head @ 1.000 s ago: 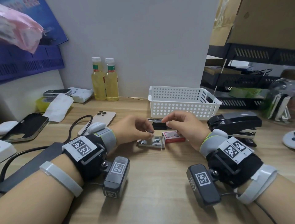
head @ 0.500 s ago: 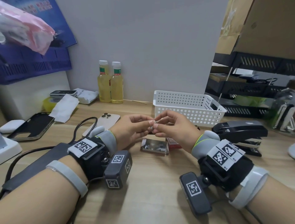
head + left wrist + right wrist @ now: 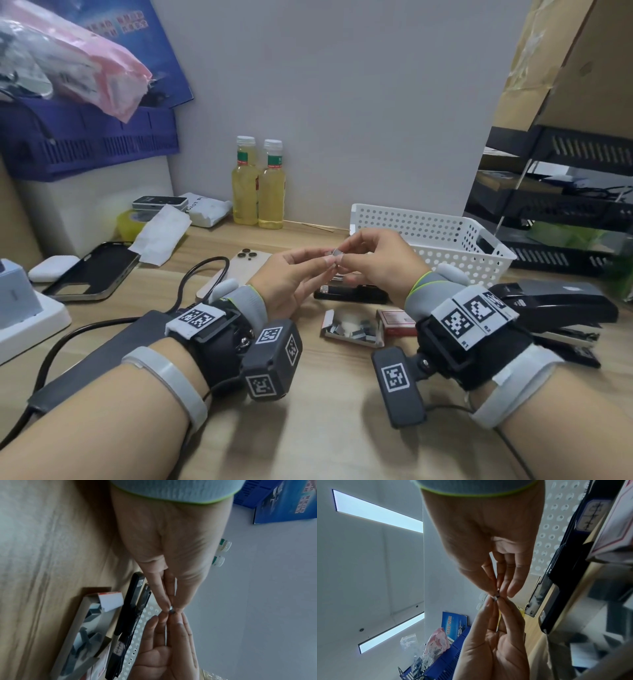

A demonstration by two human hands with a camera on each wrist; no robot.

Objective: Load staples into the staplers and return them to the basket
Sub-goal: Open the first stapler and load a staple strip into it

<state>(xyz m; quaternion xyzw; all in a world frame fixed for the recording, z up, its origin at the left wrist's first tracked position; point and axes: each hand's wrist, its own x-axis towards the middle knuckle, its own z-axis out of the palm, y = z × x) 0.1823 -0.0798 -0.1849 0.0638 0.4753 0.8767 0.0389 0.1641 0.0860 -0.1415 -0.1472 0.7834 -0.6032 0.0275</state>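
Both hands are raised above the desk and pinch one small strip of staples (image 3: 336, 254) (image 3: 172, 610) (image 3: 495, 597) between their fingertips. My left hand (image 3: 327, 261) holds its left end, my right hand (image 3: 342, 257) its right end. Below them a small black stapler (image 3: 356, 293) (image 3: 130, 615) lies opened on the desk. In front of it sits an open staple box (image 3: 352, 327) (image 3: 85, 631) with several strips inside, next to its red lid (image 3: 395, 318). The white perforated basket (image 3: 445, 240) stands behind. A large black stapler (image 3: 561, 301) lies at the right.
Two yellow bottles (image 3: 258, 185) stand against the wall. A phone (image 3: 236, 270), a phone case (image 3: 92, 270), a black cable (image 3: 195, 274) and a tissue (image 3: 161, 233) lie on the left. Black shelving (image 3: 561, 205) fills the right side.
The left hand picked a staple strip from the box and rose. The right hand came to meet it, and both now hold the strip higher above the desk.
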